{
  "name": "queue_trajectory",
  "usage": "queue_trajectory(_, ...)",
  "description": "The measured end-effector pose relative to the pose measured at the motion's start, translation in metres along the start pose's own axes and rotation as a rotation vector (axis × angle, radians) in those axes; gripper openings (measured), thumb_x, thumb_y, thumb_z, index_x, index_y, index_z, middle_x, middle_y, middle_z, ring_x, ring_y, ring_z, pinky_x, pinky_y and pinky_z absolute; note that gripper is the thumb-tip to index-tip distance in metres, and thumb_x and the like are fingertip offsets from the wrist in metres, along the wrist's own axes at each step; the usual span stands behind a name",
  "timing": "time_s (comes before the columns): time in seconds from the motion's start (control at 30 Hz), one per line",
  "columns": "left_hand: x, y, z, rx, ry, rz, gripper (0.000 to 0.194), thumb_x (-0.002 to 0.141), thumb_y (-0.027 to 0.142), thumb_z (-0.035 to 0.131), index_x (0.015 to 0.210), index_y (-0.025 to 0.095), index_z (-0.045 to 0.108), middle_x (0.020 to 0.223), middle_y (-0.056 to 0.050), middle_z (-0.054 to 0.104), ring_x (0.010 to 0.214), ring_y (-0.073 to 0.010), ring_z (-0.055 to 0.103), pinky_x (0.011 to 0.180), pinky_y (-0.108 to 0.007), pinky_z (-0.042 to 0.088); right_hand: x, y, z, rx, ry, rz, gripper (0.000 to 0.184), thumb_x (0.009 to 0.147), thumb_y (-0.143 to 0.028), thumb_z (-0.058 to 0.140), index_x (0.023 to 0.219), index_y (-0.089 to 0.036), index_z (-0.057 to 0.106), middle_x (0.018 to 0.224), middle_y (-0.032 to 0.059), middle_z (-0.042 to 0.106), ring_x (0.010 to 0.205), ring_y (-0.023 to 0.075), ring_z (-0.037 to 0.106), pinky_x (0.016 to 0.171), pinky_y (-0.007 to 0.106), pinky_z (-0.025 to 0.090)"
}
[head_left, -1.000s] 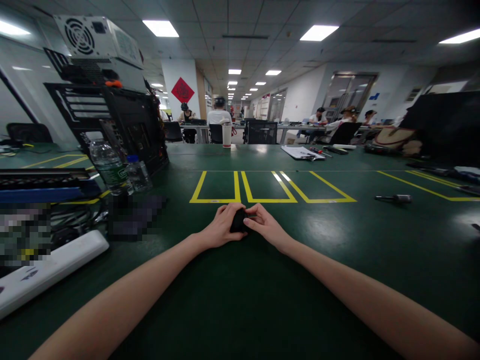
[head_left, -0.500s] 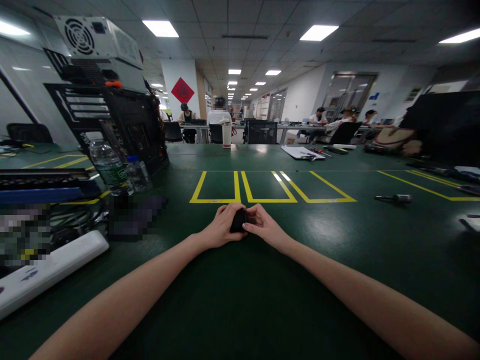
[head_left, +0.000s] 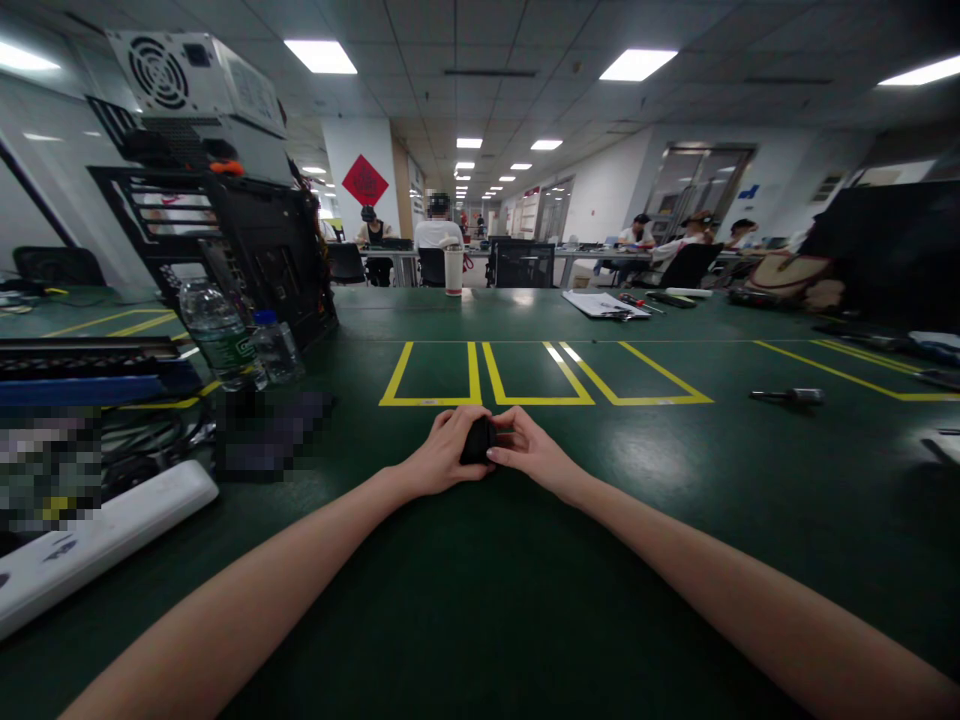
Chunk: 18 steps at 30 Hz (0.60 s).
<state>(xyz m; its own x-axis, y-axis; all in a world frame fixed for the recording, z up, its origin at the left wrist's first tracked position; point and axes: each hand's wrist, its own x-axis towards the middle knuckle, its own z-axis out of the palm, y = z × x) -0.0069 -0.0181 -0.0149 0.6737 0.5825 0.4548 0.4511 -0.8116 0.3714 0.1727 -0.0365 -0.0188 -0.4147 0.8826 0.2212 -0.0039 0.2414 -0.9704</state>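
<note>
A small black object (head_left: 478, 441) sits between my two hands on the green table (head_left: 480, 600), just in front of the yellow marked rectangles (head_left: 540, 375). My left hand (head_left: 444, 452) curls around its left side with fingers closed over the top. My right hand (head_left: 531, 450) pinches its right side with thumb and fingertips. Both forearms rest stretched out across the table. What the black object is cannot be made out.
Left of my arms lie a white bar (head_left: 90, 545), cables, two water bottles (head_left: 217, 335) and an open black computer case (head_left: 247, 250) with a power supply on top. A screwdriver (head_left: 787, 397) lies at right, a clipboard (head_left: 604, 305) and cup (head_left: 454, 270) farther back. People sit at distant desks.
Nothing has visibly changed beyond slight shifts of my right fingers on the black object.
</note>
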Motion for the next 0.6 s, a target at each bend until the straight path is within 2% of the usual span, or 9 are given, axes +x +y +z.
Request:
queue_trajectory(0.2, 0.0007, -0.0006, 0.0017, 0.006, 0.004, -0.015, 0.063, 0.067, 0.029, 0.061, 0.118, 0.025, 0.026, 0.114, -0.006, 0.043, 0.110, -0.0236, 0.040, 0.096, -0.041, 0.023, 0.0010, 0.0021, 0.0018, 0.006, 0.074, -0.008, 0.017, 0.073, -0.029, 0.057, 0.086, -0.022, 0.047, 0.091, 0.0000, 0.052, 0.089, 0.0151, 0.053, 0.082, 0.034, 0.044)
queue_trajectory(0.37, 0.0000, -0.0014, 0.0017, 0.002, 0.001, -0.016, 0.062, 0.067, 0.028, 0.061, 0.118, 0.025, 0.026, 0.114, -0.006, 0.043, 0.110, -0.0232, 0.040, 0.096, -0.041, 0.023, 0.0033, 0.0035, -0.0003, -0.051, 0.100, 0.037, 0.024, 0.072, -0.031, 0.058, 0.093, -0.021, 0.048, 0.096, 0.0017, 0.052, 0.094, 0.0164, 0.051, 0.086, 0.037, 0.040)
queue_trajectory(0.47, 0.0000, -0.0017, 0.0019, 0.006, 0.004, -0.019, 0.061, 0.068, 0.028, 0.061, 0.118, 0.025, 0.026, 0.114, -0.006, 0.043, 0.110, -0.0233, 0.040, 0.096, -0.041, 0.023, 0.0037, 0.0028, -0.0027, -0.037, 0.068, 0.066, 0.026, 0.072, -0.030, 0.058, 0.094, -0.020, 0.049, 0.100, 0.0031, 0.052, 0.096, 0.0171, 0.051, 0.088, 0.038, 0.039)
queue_trajectory(0.6, 0.0003, -0.0016, 0.0019, 0.005, 0.004, -0.009, 0.062, 0.068, 0.028, 0.060, 0.119, 0.025, 0.025, 0.114, -0.006, 0.043, 0.109, -0.0228, 0.040, 0.096, -0.040, 0.023, 0.0024, 0.0014, -0.0039, 0.052, -0.018, 0.026, 0.031, 0.065, -0.023, 0.065, 0.090, -0.022, 0.046, 0.099, 0.0011, 0.052, 0.096, 0.0167, 0.052, 0.086, 0.036, 0.041)
